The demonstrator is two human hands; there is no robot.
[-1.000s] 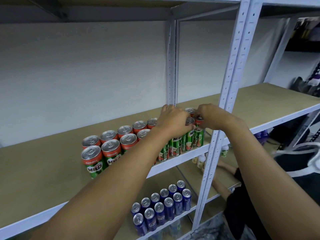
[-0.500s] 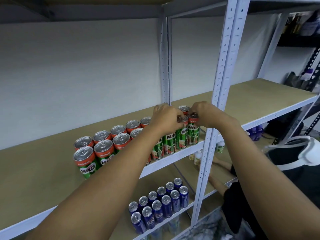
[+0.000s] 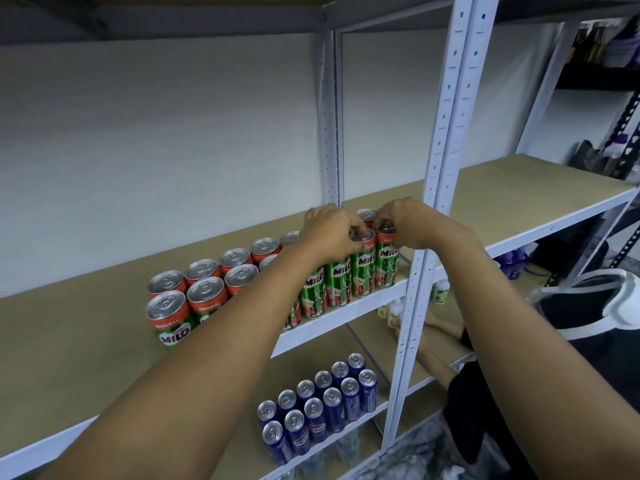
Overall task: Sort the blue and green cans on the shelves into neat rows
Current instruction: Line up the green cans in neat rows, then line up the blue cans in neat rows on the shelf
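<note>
Both arms reach forward over the tan middle shelf (image 3: 86, 341) of a white metal rack, and both hands meet at the right end of the green cans (image 3: 346, 275), close to the white upright post (image 3: 419, 271). The left hand (image 3: 332, 233) lies palm down over the tops of the front-row cans, its fingers curled and pressed close together, with the fingertips on the rim of the second can from the right (image 3: 363, 265); how firmly it grips cannot be told, since the hand hides the can's far side. The right hand (image 3: 412, 223) comes in from the right, and its thumb and forefinger close on the top rim of the end can (image 3: 387, 261), which stands upright at the very front edge of the shelf, touching its neighbour. Behind that can one more silver lid (image 3: 365, 213) shows between the two hands. The green cans stand in two rows running from the left toward the post, all upright and side by side, with the left forearm crossing in front of the middle of the rows. On the shelf below, the blue cans (image 3: 322, 407) stand upright in two close rows near the front edge, well apart from both hands. Small pale bottles (image 3: 393, 311) sit on a lower shelf just beyond the post.
</note>
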